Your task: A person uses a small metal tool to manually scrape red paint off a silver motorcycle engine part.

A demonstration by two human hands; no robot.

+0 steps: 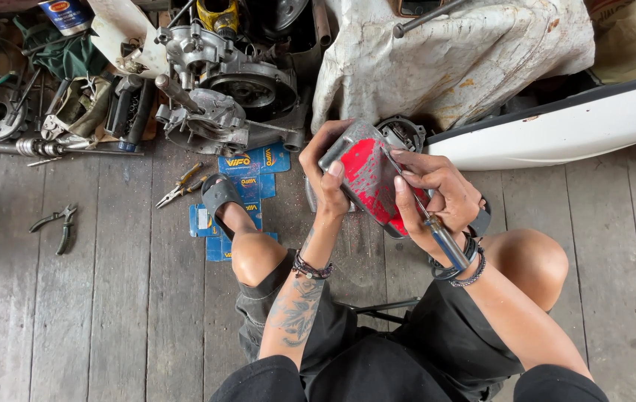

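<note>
Left hand [324, 175] clasping red lamp lens [371, 184], right hand [437, 195] pinching screwdriver [428, 219] against it, pliers [57, 223] well apart on plank floor [124, 298]

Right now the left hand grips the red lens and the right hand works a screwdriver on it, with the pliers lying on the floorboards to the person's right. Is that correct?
Not quite. The head view shows the pliers on the floorboards to the person's left, not the right. The rest holds: the left hand grips the red lens, and the right hand works a screwdriver on it.
</note>
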